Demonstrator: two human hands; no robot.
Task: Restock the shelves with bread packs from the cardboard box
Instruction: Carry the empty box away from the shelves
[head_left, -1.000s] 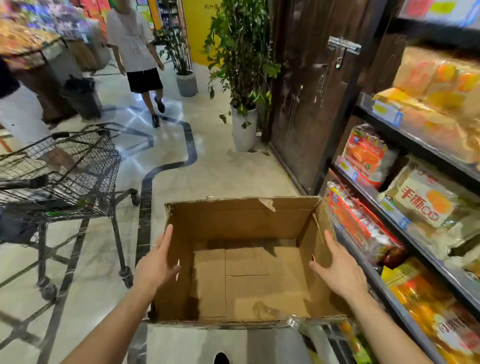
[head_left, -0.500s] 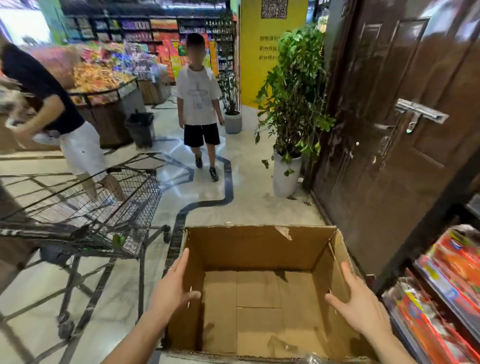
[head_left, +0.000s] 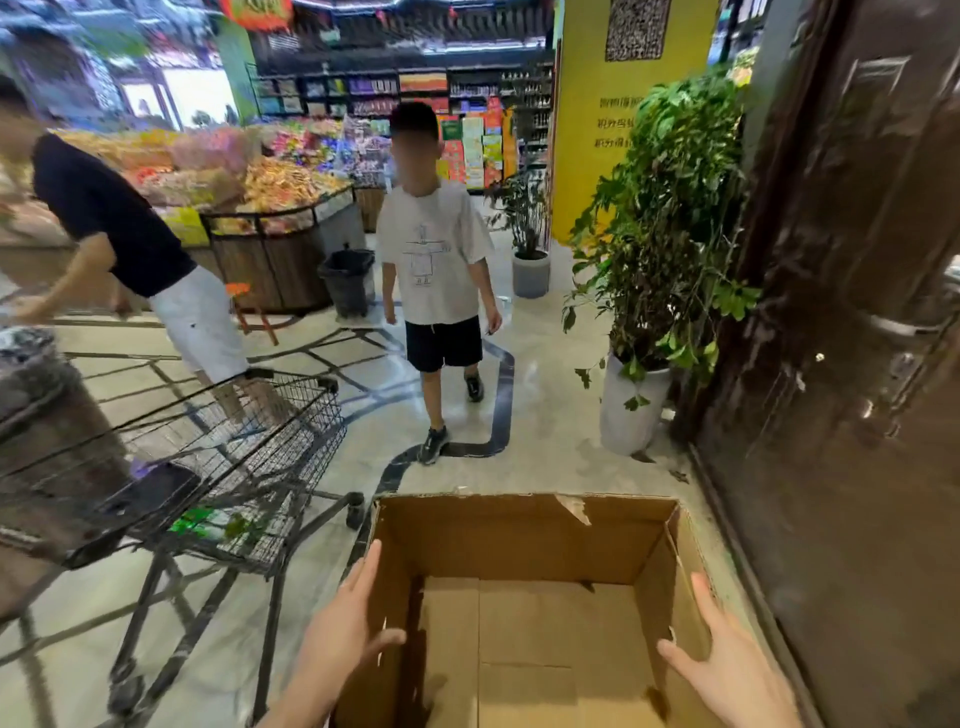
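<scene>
The cardboard box (head_left: 519, 535) sits near, low in the middle, open on top. The left hand (head_left: 337, 629) lies on its left wall and the right hand (head_left: 727, 670) on its right wall. Fingers are straight outside, thumbs inside. The writing on the far yellow wall (head_left: 582, 182) is too blurry to read.

Single head-worn wide-angle view looked forward and down; cardboard box (head_left: 519, 535), left hand (head_left: 340, 631) and right hand (head_left: 730, 673) sat very near at the bottom edge, shopping cart (head_left: 234, 447) near at left, door (head_left: 857, 364) close at right, store aisle (head_left: 545, 415) receding far ahead
</scene>
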